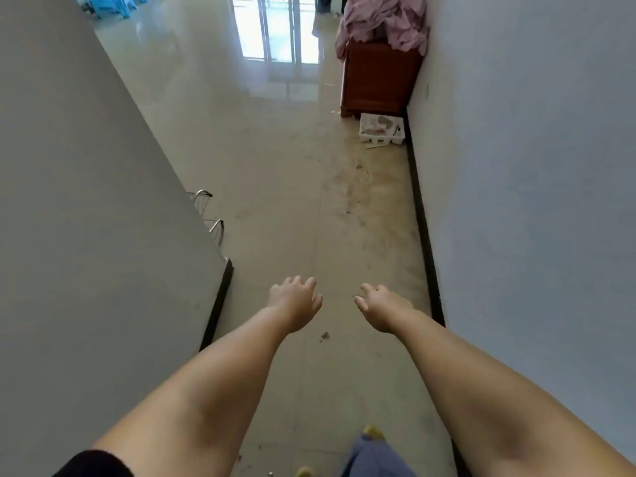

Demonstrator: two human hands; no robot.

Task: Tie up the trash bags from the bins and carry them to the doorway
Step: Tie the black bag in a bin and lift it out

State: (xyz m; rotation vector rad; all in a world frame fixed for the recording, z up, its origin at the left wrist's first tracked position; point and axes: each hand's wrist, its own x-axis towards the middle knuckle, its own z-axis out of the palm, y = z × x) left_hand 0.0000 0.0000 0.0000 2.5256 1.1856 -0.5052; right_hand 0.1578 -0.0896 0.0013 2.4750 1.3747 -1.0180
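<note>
**Empty hands over a narrow corridor**

Between two walls, both hands reach forward above the floor with nothing in them. Fingers of the left hand (296, 301) are loosely spread and slightly curled; those of the right hand (382, 306) hang relaxed, thumb apart, near the left but not touching it. No trash bag or bin can be seen, so where they lie cannot be told.

Under the hands runs a pale tiled floor (275, 187), stained along its right half. A grey wall (86, 201) closes the left side and ends at a corner just left of the left hand, where a metal rack (210, 218) juts out. A pale wall (533, 166) with a black skirting strip (421, 215) bounds the right. Farther along that wall sit a white crate (381, 129) and a brown wooden cabinet (378, 79) heaped with pink cloth (382, 22). Beyond, the floor widens toward a bright glass door (275, 25).
</note>
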